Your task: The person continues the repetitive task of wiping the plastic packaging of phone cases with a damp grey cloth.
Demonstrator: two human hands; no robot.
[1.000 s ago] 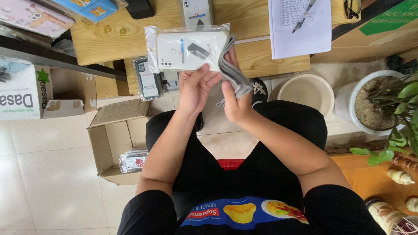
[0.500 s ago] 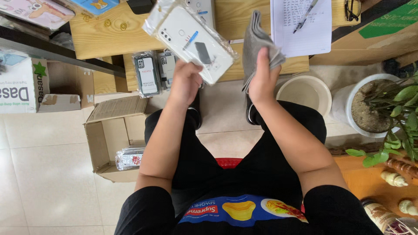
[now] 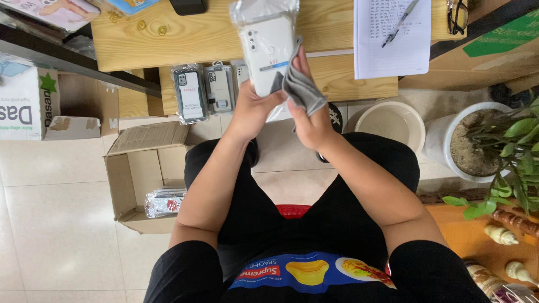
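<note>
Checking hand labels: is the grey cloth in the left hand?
No, the grey cloth is in the right hand; the left hand holds the bagged phone case.

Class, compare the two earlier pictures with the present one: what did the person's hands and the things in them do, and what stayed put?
The left hand turned the bagged phone case from lying flat to upright. The right hand, apart half a second ago, brought the grey cloth back against the case. Both grips stayed. The packaged cases on the shelf, the cardboard box and the notepad kept their places.
</note>
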